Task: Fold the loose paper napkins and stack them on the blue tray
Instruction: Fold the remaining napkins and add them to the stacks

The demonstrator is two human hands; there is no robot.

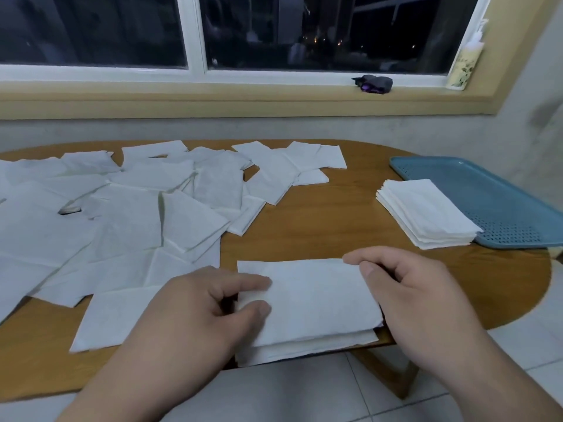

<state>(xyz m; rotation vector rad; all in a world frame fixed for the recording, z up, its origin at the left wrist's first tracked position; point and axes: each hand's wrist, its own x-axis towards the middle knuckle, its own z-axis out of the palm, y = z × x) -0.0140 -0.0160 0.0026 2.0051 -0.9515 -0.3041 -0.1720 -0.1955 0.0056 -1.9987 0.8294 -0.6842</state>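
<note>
A white paper napkin (307,303) lies folded over at the near edge of the wooden table (320,220), its lower layer showing beneath the top flap and hanging slightly past the table's rim. The left hand (195,312) pinches the napkin's left end between thumb and forefinger. The right hand (408,293) grips the right end, forefinger laid over the far corner and thumb pressed against the side edge. To the left, loose napkins (128,202) sprawl overlapping across much of the table, reaching toward the far edge. At the right, a stack of folded napkins (426,211) rests on the near left part of the blue tray (493,196), overhanging its rim toward the table. No writing or brand can be read on the napkins or tray. A pale bottle (466,59) with a leafy printed pattern stands on the windowsill (243,95); any text on it is too small to tell. A dark bundle (373,83) lies nearby on the sill.
</note>
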